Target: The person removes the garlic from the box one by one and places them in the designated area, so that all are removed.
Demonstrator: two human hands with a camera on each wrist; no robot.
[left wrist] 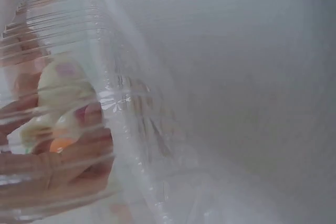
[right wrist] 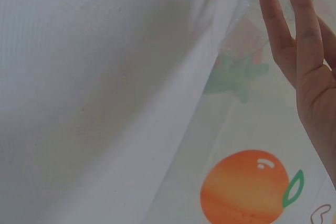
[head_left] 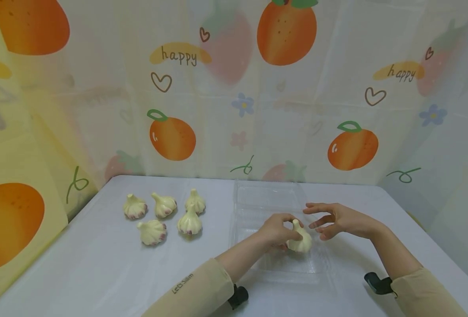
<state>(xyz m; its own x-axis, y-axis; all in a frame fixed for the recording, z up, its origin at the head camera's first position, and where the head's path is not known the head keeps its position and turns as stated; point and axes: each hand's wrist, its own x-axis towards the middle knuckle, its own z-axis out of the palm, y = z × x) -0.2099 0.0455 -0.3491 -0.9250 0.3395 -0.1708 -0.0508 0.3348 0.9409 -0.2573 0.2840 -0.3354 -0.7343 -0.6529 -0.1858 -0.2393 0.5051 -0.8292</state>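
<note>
My left hand [head_left: 278, 230] holds a garlic bulb [head_left: 302, 242] between thumb and fingers, over the near part of a clear plastic box [head_left: 239, 220]. In the left wrist view the garlic [left wrist: 63, 85] and the fingers appear through the box's ribbed transparent wall [left wrist: 113, 98]. Just right of the bulb is my right hand [head_left: 339, 220], its fingers spread loosely and nothing in them. The right wrist view shows that hand's extended fingers [right wrist: 307, 30] near a corner of the clear plastic.
On the table's left side lie several garlic bulbs [head_left: 153, 232], two of them close together [head_left: 190, 221]. A white cloth covers the table [head_left: 99, 273]. Behind it hangs a curtain [head_left: 313, 88] printed with oranges. Dark wrist mounts [head_left: 378, 284] sit at both sleeves.
</note>
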